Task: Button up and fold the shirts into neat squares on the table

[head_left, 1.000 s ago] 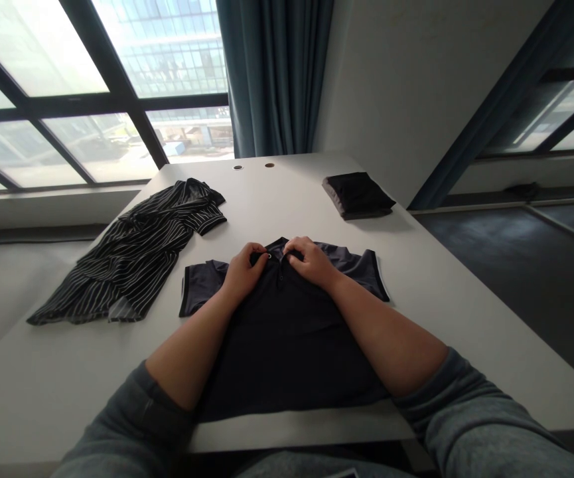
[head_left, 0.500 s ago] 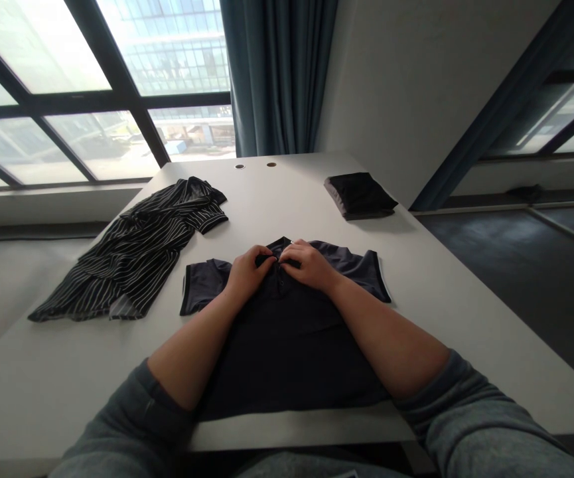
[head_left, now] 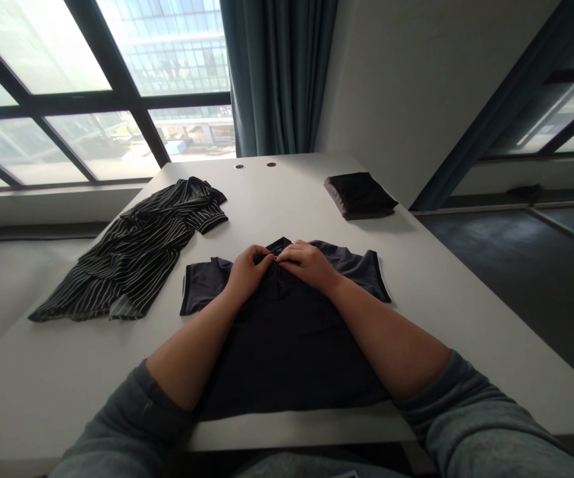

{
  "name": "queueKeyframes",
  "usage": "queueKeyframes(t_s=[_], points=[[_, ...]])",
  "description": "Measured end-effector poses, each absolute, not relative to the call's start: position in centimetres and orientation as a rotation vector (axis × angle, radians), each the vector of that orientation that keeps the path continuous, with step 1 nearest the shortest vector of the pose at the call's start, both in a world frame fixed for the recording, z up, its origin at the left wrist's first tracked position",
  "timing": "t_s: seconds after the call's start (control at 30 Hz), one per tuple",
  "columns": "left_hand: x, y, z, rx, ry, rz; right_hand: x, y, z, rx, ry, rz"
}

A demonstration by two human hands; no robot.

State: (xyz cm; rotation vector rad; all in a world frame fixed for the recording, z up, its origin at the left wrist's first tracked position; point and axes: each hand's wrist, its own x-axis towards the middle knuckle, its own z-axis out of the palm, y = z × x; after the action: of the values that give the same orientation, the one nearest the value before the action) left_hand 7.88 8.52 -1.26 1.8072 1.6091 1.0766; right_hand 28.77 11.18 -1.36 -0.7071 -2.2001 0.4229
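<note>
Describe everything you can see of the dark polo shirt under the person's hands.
The dark polo shirt lies flat and face up on the white table, near its front edge, with the collar pointing away from the person. It looks like soft knit fabric, with a near-black body, a buttoned placket, and greyer short sleeves spread to both sides, ending in dark cuffs. The left hand and right hand rest on it, their fingers meeting at the top of the placket.

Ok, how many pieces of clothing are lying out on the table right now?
3. A dark polo shirt lies in the foreground, a black striped shirt lies rumpled to its left, and a folded black garment sits farther off to the right.
</note>
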Motion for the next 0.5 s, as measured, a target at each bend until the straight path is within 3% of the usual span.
queueKeyframes(t_s=[0.23, 0.5], points=[[7.78, 8.44, -0.88, 1.884, 1.613, 1.021, 28.86, 11.40, -1.36, -0.754, -2.349, 0.256], [7.77, 8.07, -1.21, 1.918, 1.572, 1.006, 29.16, 11.71, -1.67, -0.774, -2.316, 0.297]])
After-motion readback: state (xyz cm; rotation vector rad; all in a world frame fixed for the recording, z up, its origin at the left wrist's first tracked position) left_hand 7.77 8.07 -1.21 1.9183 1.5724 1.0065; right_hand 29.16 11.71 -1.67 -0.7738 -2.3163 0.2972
